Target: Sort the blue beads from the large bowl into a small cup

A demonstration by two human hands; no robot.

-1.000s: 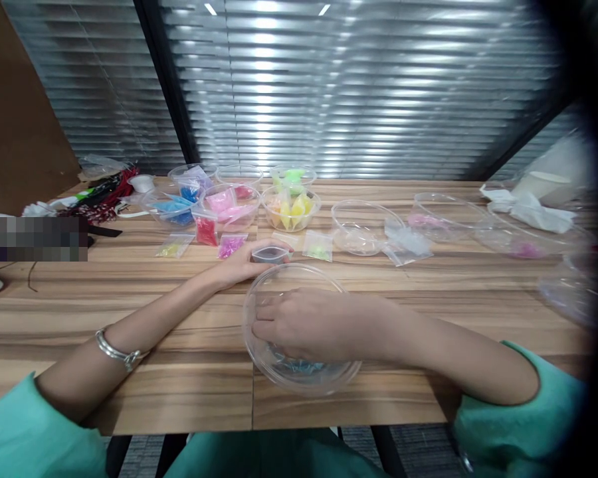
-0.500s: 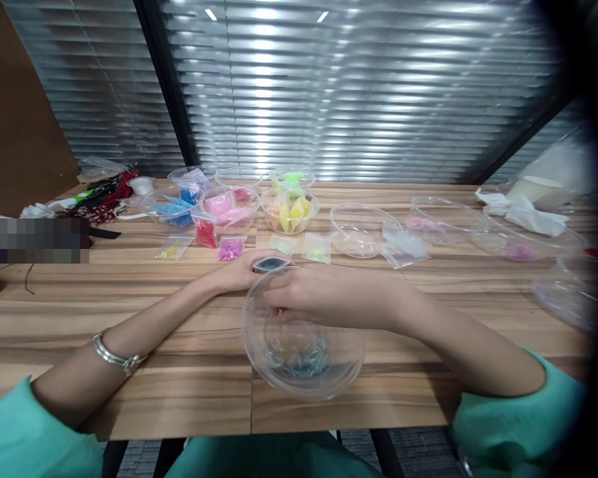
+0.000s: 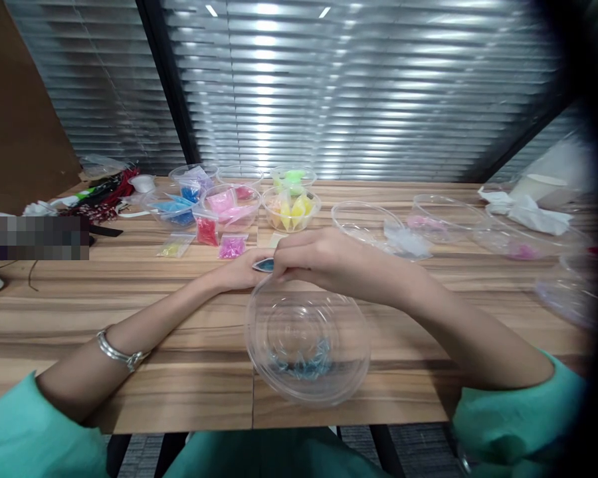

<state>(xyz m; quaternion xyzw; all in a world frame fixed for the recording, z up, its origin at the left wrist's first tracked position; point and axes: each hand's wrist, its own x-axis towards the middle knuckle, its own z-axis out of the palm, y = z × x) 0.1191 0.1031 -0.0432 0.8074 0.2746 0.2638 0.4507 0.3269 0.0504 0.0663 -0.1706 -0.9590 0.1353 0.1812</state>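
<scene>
A small bag [image 3: 263, 265] is held in the curled left hand [image 3: 242, 269], its mouth seemingly spread for access by the right hand [image 3: 329, 260], whose fingers are bunched there, anything pinched being hidden, beyond a clear bowl [image 3: 349, 332] of blue-green pieces [image 3: 309, 368]

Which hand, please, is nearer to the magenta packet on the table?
Left. The left hand is on the near side of the magenta packet; the right hand is farther to its right.
</scene>
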